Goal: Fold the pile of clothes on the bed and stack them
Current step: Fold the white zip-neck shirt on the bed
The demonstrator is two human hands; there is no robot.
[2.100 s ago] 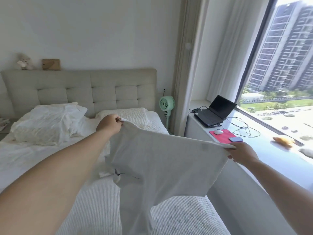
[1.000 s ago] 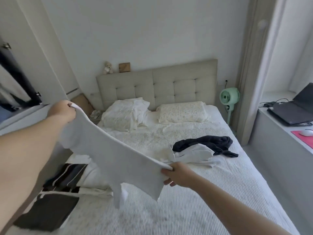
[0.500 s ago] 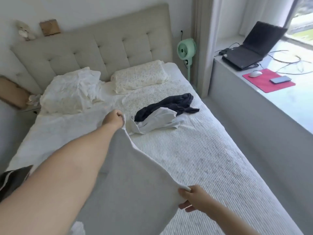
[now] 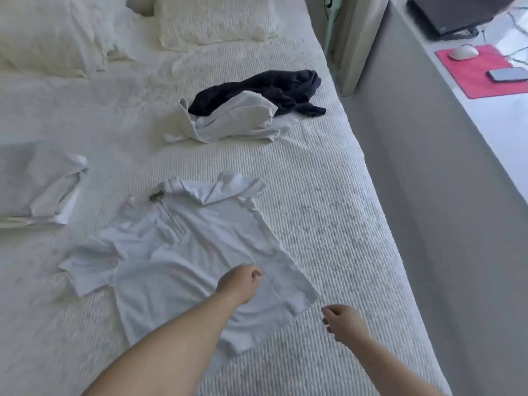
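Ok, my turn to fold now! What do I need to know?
Left hand: fingers curled, resting on the white polo shirt; whether it grips the cloth is unclear.
Right hand: loosely curled, holding nothing, just off the shirt's corner.
The shirt lies spread on the bed, not folded yet.
One folded white piece sits at the left.
Left to fold: a white garment and a dark garment heaped further up. Then stack.

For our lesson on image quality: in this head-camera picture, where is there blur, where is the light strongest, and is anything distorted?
Head view: motion blur smears the left bed edge and the folded white garment; daylight is strongest at the right, on the sill by the red mat; the wide lens bows the bed's right side; the white shirt stays fairly sharp.
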